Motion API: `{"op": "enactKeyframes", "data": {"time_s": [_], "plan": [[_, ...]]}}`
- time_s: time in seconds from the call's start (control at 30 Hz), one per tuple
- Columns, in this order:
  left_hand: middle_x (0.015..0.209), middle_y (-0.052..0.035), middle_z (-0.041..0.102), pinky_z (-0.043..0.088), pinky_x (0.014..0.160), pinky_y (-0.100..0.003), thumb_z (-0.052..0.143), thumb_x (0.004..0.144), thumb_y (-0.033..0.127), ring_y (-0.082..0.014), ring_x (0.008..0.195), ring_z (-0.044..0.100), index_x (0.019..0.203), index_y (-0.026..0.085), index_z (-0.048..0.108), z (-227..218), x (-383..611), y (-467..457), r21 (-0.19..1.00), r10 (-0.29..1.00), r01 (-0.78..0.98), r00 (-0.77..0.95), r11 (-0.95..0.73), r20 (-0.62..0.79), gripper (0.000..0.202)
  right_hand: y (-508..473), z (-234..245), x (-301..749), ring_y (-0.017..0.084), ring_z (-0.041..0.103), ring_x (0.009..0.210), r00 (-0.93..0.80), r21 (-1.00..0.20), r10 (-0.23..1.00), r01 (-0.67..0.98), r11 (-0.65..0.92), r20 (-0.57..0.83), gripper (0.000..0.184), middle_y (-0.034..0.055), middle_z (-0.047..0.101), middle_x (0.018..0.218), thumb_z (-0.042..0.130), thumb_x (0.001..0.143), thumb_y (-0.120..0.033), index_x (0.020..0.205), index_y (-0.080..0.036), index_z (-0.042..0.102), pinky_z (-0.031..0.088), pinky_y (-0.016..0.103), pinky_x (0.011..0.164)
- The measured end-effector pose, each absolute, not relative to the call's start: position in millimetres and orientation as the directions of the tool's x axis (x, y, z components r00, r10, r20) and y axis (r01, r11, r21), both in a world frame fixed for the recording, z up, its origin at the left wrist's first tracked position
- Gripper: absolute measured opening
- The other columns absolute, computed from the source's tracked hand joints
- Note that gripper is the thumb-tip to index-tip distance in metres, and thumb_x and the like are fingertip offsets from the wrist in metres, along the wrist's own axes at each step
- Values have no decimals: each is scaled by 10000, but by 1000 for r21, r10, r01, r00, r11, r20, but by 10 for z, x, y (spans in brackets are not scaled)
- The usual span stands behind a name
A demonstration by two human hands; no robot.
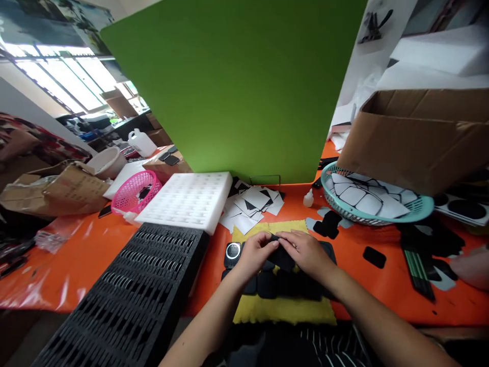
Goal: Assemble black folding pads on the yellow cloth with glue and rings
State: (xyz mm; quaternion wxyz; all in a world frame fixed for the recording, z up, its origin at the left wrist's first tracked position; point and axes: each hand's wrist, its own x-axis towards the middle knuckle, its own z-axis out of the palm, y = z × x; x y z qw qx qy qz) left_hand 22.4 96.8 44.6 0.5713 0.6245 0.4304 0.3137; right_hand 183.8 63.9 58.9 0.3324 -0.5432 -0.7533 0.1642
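Both hands pinch one small black pad (281, 255) between them: the left hand (255, 254) closes on its edge from nine o'clock, the right hand (305, 251) covers it from three o'clock, just above the yellow cloth (284, 309). As a judgement, the thin piece could slip or fold under the fingertips, since little of it shows for a firm hold, and it might knock the other black pads (267, 285) lying on the cloth beneath, of which I count roughly five, though they merge into one dark mass. At nine o'clock of the hands sits one round meshed part (233, 250). Left and nearer lies one black slotted tray (133, 295); beyond it one white foam tray (188, 200). At twelve o'clock white squares (252, 205) lie in a loose heap, too overlapped to count, and could slide onto the cloth. At one o'clock stands one small white bottle (308, 198), then one teal basket (376, 204). One pink basket (136, 190) sits at ten o'clock, before one green screen (237, 86).
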Motion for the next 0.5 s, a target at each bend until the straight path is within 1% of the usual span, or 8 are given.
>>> {"op": "enactKeyframes", "data": {"time_s": [0.07,0.13,0.17,0.23,0.3,0.37,0.43,0.5], "plan": [[714,-6,566,395,622,-218,570,745,318,-123,681,511,764,155,602,538,158,873,968,869,236,493,-79,-49,167,560,592,1862,189,597,822,-234,-655,939,673,343,251,272,41,663,898,402,846,-282,993,-233,626,456,330,744],[782,-18,593,404,684,-234,561,749,282,-141,747,527,830,172,633,577,142,841,951,836,271,548,-147,-27,155,490,558,1941,180,598,746,-191,-708,962,651,273,196,258,40,662,836,410,838,-300,936,-227,638,458,299,673],[809,-23,604,408,701,-241,559,748,272,-148,767,535,866,178,639,572,157,860,950,826,276,563,-145,-37,171,472,529,2003,177,596,718,-103,-748,980,634,197,171,248,40,659,811,424,829,-317,904,-220,640,457,290,650],[810,-31,622,427,687,-249,559,741,268,-156,753,553,898,167,640,526,221,980,957,847,282,523,-63,-99,203,472,459,2179,177,592,687,195,-845,973,534,0,122,244,44,649,762,467,799,-367,855,-196,632,462,284,627],[809,-47,634,446,676,-264,541,750,270,-168,743,570,908,138,631,464,305,1185,960,895,279,416,41,-159,225,498,398,2403,182,590,679,527,-936,846,330,-120,78,281,47,633,739,490,772,-405,866,-168,608,473,291,622],[926,-80,626,441,756,-300,522,765,266,-199,859,565,998,125,595,423,378,1387,958,935,275,313,83,-170,282,503,374,2614,188,590,685,720,-973,693,187,-135,42,330,53,620,751,491,760,-429,911,-151,587,478,297,609],[1121,-105,548,371,893,-339,573,738,272,-235,1056,474,1138,144,515,414,427,1466,955,968,292,220,51,-119,425,460,387,2726,206,589,714,786,-948,613,251,-193,83,353,69,620,781,494,754,-435,935,-149,589,473,313,622],[1182,-97,495,303,963,-344,604,724,306,-236,1129,406,1155,174,511,421,457,1348,945,981,321,196,-64,-1,460,371,405,2684,227,583,752,748,-834,624,480,-273,227,336,90,628,810,493,760,-417,931,-152,608,455,339,676]]}}
